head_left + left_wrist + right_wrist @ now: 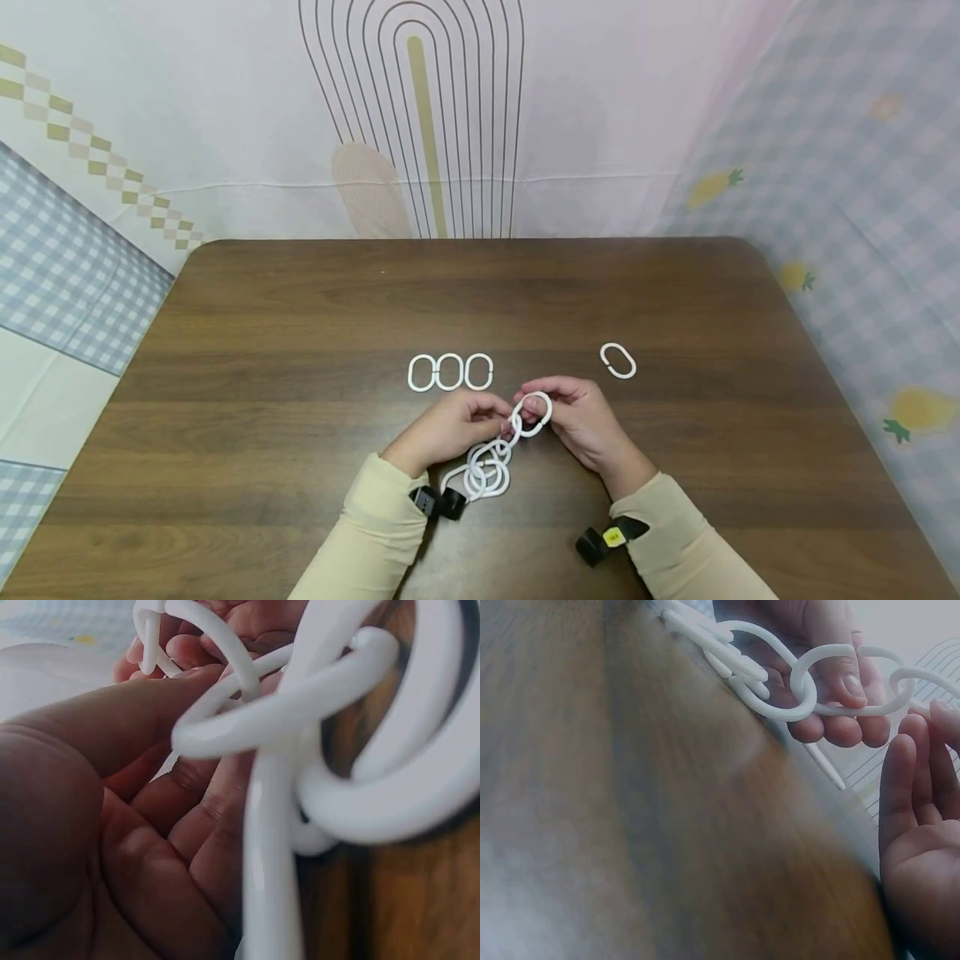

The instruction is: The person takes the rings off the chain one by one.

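A chain of white plastic oval links [497, 492] hangs between my hands and bunches up on the wooden table by the left wrist. My left hand [450, 429] pinches one link [870, 710] between thumb and fingers; the right wrist view shows a small gap in that link's side. Hooked through it is the end link [550, 410], which my right hand [588, 425] holds by thumb and fingertips. Close to the left wrist view, several interlocked links [270, 720] cross in front of the palm and hide part of the fingers.
Beyond my left hand, three white links [436, 373] lie side by side in a row. Another loose link [633, 364] with a gap in its side lies beyond my right hand. The brown table [300, 317] ends at a patterned cloth backdrop [600, 125].
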{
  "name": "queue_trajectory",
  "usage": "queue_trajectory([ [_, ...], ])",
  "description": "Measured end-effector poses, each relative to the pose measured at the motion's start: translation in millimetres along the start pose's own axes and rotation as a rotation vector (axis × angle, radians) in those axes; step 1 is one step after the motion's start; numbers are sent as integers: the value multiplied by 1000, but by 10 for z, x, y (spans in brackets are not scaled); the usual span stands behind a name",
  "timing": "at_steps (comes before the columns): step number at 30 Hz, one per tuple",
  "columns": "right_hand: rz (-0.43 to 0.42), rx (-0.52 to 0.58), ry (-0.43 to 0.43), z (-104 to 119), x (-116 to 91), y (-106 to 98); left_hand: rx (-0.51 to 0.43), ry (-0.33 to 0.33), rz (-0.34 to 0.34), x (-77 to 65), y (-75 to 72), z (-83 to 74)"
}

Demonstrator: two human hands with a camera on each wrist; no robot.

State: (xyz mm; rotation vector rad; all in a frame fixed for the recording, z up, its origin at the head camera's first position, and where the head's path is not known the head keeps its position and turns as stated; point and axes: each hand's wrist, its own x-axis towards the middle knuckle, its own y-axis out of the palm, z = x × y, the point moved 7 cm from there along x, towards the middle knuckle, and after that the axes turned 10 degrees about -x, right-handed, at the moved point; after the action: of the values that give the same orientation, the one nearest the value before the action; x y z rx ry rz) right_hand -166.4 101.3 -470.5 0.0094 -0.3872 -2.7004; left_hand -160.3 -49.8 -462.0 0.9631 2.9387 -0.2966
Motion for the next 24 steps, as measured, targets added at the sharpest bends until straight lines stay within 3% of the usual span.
queue_trajectory([
  [7,-29,-5,7,3,4,-1,-59,-48,-26,-6,-31,23],
  [14,-46,-33,-36,15,6,-8,-113,-53,-69,-3,-89,53],
  [24,-20,-13,-4,14,14,-13,-202,-102,-156,-10,-198,140],
])
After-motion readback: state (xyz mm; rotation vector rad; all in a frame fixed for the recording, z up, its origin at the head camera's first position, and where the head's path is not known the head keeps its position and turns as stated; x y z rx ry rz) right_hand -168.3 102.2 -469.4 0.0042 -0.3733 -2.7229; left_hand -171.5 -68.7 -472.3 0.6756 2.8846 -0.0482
